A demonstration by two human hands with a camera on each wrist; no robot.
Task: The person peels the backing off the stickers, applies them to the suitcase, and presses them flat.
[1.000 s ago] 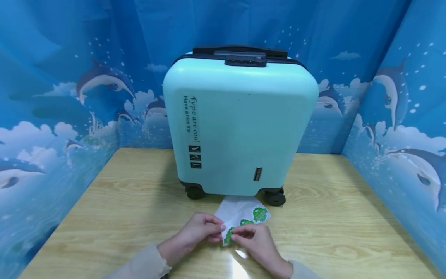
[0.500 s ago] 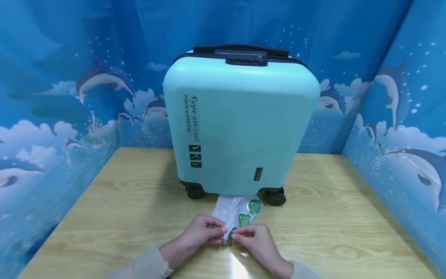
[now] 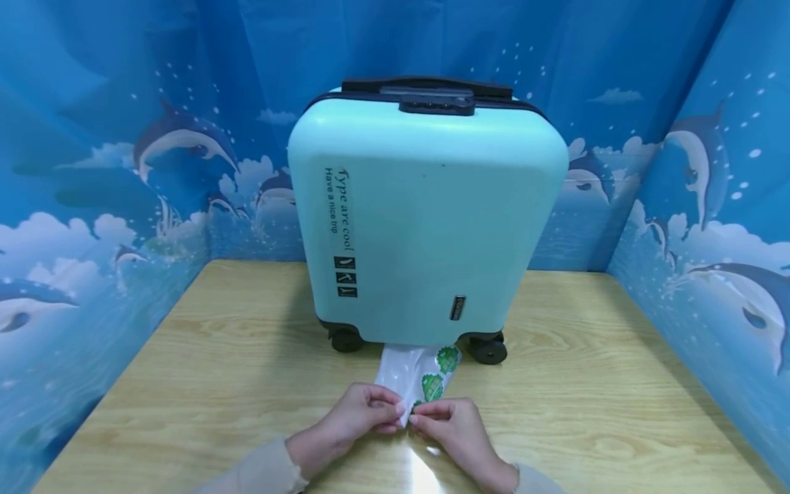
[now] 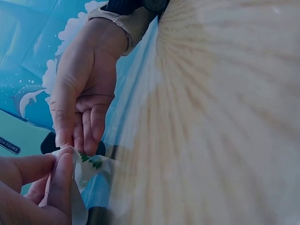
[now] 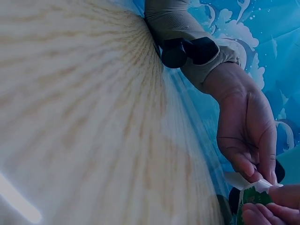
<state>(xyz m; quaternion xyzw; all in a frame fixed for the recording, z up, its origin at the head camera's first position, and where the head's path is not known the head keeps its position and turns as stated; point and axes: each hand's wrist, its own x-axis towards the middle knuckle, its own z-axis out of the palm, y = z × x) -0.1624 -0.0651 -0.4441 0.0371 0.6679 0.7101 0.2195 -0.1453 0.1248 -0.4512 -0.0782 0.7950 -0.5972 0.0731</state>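
Note:
A white sheet of stickers (image 3: 398, 370) with round green stickers (image 3: 433, 387) along its right side lies between my hands, its far end reaching the lower edge of the suitcase. My left hand (image 3: 361, 415) pinches the near corner between thumb and forefinger. Close beside it, my right hand (image 3: 459, 436) pinches the same corner at a green sticker, mostly hidden by the fingertips. In the left wrist view the sheet (image 4: 77, 199) hangs bent from the fingers. A green sticker (image 5: 255, 199) shows between both hands in the right wrist view.
A mint-green suitcase (image 3: 426, 226) stands upright behind the hands. Its black wheels (image 3: 487, 350) rest on the wood-grain table (image 3: 592, 384). Blue curtains (image 3: 123, 192) with dolphins and clouds enclose the back and sides. A bright reflection lies on the near tabletop.
The sheet has turned, its far end swinging left. The nearest green sticker has become mostly covered by the fingers. My left hand has shifted slightly right; my right hand stays nearly in place.

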